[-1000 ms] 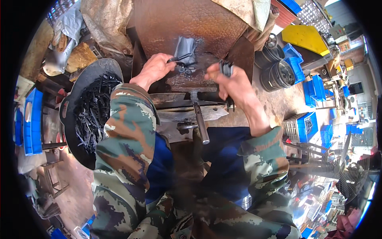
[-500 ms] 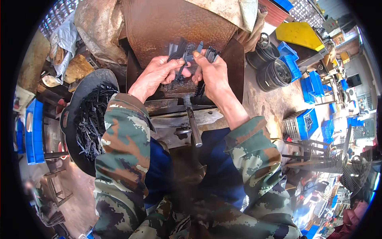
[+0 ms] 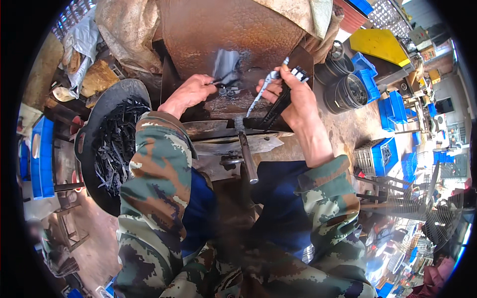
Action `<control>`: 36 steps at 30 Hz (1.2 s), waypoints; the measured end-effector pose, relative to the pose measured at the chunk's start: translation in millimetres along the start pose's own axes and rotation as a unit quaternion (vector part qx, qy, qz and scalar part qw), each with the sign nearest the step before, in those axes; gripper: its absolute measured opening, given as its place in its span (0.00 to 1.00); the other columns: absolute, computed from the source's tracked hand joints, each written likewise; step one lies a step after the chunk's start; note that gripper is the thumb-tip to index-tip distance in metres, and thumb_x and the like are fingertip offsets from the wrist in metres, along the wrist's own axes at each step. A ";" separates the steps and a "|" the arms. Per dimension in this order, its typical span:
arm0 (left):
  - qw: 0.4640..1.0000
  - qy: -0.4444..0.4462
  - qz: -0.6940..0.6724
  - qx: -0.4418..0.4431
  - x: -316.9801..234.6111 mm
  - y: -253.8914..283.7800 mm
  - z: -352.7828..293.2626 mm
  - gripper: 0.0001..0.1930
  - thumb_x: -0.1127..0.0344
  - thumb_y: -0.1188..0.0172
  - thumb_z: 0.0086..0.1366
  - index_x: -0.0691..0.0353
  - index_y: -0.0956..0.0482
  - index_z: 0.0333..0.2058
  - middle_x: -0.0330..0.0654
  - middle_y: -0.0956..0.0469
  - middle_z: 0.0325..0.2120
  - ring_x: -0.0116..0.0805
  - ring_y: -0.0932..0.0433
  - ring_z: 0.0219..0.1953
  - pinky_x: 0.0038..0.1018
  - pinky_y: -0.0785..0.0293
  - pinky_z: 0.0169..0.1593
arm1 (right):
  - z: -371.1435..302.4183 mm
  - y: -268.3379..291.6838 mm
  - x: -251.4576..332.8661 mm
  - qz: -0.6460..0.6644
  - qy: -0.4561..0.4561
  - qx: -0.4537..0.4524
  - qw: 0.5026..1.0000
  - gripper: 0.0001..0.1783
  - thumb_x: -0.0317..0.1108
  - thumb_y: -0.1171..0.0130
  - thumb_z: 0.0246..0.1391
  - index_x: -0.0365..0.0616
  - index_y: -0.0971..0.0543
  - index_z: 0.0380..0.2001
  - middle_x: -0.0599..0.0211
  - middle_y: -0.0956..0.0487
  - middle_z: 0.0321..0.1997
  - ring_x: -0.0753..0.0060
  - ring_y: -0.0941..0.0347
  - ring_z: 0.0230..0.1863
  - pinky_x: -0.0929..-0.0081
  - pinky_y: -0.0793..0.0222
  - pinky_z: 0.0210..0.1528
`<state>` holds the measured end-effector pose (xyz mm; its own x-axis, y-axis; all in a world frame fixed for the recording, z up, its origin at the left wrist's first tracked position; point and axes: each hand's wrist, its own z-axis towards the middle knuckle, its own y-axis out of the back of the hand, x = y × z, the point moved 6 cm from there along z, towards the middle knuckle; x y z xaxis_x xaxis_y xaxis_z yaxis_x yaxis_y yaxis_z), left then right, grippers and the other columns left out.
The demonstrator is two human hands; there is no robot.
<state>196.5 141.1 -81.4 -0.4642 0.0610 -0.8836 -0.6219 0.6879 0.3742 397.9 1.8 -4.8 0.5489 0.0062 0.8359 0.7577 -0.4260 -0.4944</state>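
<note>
Two bare hands work in front of a rusty brown sheet (image 3: 228, 30), both sleeves (image 3: 164, 159) in camouflage cloth. The left hand (image 3: 191, 93) has its thumb and fingers closed in a pinch at the tips, holding a thin dark piece (image 3: 217, 80) that points right, over the middle of the work spot; the far end of the piece is blurred. Just above it lies a pale, smeared patch (image 3: 226, 63), too blurred to name.

The right hand (image 3: 298, 97) is wrapped firmly round a stack (image 3: 279, 107) of dark strips, thumb on top, the lower ends slanting down to the left. One shiny strip (image 3: 268, 79) sticks out from the same grip, its narrow end reaching down to the left near a metal rod (image 3: 247, 156). The two hands are apart, with the work spot between them.

Left of the left sleeve is a dark pan (image 3: 85, 154), holding a loose heap (image 3: 117, 141) of dark strips. Further left is a blue tray (image 3: 43, 159). Past the right hand are two black buckets (image 3: 339, 95), close together, with a yellow panel (image 3: 380, 47) beyond them and a fan (image 3: 439, 213) lower right.
</note>
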 end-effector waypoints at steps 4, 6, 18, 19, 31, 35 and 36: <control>0.991 -0.119 0.053 0.012 0.5 -5.1 7.1 0.11 0.71 0.44 0.62 0.70 0.19 0.40 0.38 0.27 0.32 0.28 0.30 0.33 0.27 0.36 0.37 | -4.5 0.9 3.0 0.026 -0.011 -0.032 0.999 0.11 0.39 0.47 0.69 0.41 0.26 0.39 0.60 0.25 0.34 0.52 0.20 0.43 0.51 0.19 0.49; 0.976 -0.202 0.082 0.010 -8.7 -5.9 5.1 0.13 0.72 0.45 0.61 0.70 0.19 0.42 0.41 0.27 0.32 0.33 0.28 0.36 0.30 0.34 0.41 | -6.5 2.3 3.4 0.027 -0.012 -0.050 0.998 0.11 0.39 0.47 0.69 0.41 0.26 0.39 0.61 0.26 0.33 0.52 0.19 0.44 0.51 0.19 0.49; 0.991 -0.077 0.107 -0.009 -48.3 2.3 -16.1 0.16 0.65 0.48 0.65 0.69 0.17 0.42 0.45 0.17 0.36 0.34 0.19 0.37 0.29 0.26 0.44 | -32.8 1.2 12.3 -0.101 0.025 -0.015 0.994 0.07 0.29 0.34 0.57 0.43 0.24 0.31 0.68 0.26 0.25 0.79 0.36 0.14 0.74 0.37 0.17; 0.993 -0.092 0.059 -0.037 -36.4 3.6 -4.9 0.17 0.63 0.49 0.67 0.70 0.18 0.42 0.43 0.17 0.35 0.32 0.19 0.35 0.29 0.25 0.42 | -36.3 -0.9 13.9 -0.155 0.048 -0.013 0.987 0.04 0.26 0.35 0.56 0.41 0.22 0.32 0.71 0.25 0.24 0.83 0.41 0.11 0.73 0.40 0.15; 0.984 0.002 0.125 -0.128 -13.2 34.7 -18.8 0.17 0.59 0.48 0.66 0.67 0.18 0.41 0.42 0.17 0.33 0.31 0.19 0.34 0.29 0.25 0.40 | -108.5 -15.4 -49.8 -0.566 0.253 0.278 0.733 0.22 0.18 0.42 0.42 0.40 0.20 0.45 0.60 0.19 0.49 0.54 0.22 0.52 0.64 0.26 0.54; 0.972 -0.013 0.121 -0.202 0.3 39.8 -15.1 0.17 0.58 0.47 0.64 0.64 0.17 0.40 0.45 0.17 0.31 0.32 0.19 0.33 0.30 0.26 0.45 | -112.6 -24.7 -56.9 -0.582 0.234 0.291 0.722 0.22 0.20 0.37 0.43 0.41 0.21 0.46 0.63 0.21 0.55 0.55 0.24 0.57 0.64 0.26 0.57; 0.971 -0.005 0.122 -0.207 -2.1 41.9 -16.3 0.17 0.58 0.47 0.64 0.64 0.17 0.40 0.45 0.17 0.31 0.32 0.19 0.33 0.30 0.26 0.45 | -111.9 -24.7 -57.5 -0.572 0.239 0.295 0.727 0.19 0.24 0.33 0.47 0.41 0.20 0.45 0.62 0.21 0.55 0.56 0.24 0.57 0.66 0.27 0.57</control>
<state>161.1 158.1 -59.3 -0.6244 0.1943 -0.7565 -0.6955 0.3025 0.6517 308.1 -89.3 -13.9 -0.6375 -0.3243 0.6988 0.7196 0.0734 0.6905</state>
